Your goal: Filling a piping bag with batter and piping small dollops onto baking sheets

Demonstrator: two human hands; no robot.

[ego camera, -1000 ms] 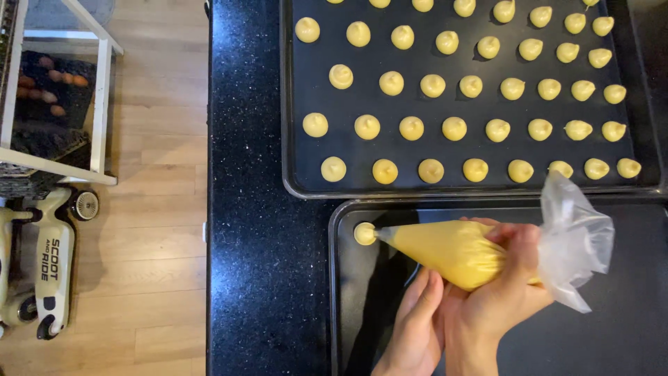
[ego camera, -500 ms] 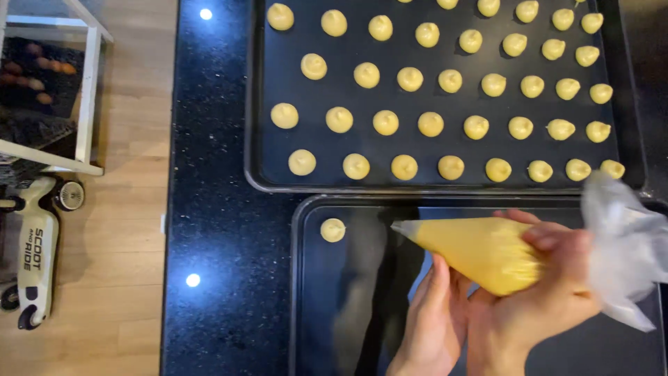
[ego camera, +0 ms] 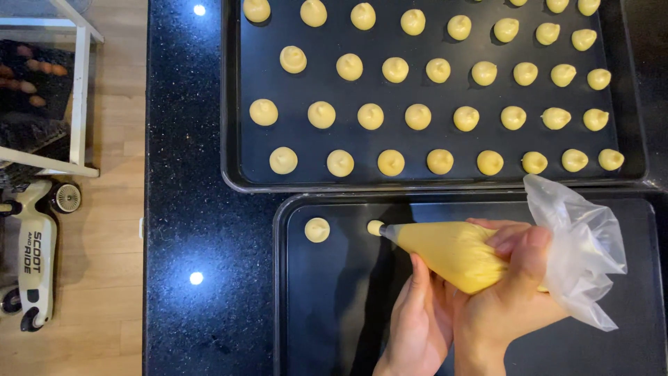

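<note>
Both hands' grip on piping bag (ego camera: 452,254), two dough mounds (ego camera: 317,230)

The one camera sits on my head and looks straight down, close above the black surface (ego camera: 188,209). My forearms enter from the bottom edge. The far tray (ego camera: 233,139) runs off the top edge, the near tray (ego camera: 292,292) off the bottom, and a strip of wooden floor (ego camera: 104,278) fills the left.

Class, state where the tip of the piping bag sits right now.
In the head view, the piping bag's tip touches a small dough mound on the near tray, just right of the finished mound.
</note>
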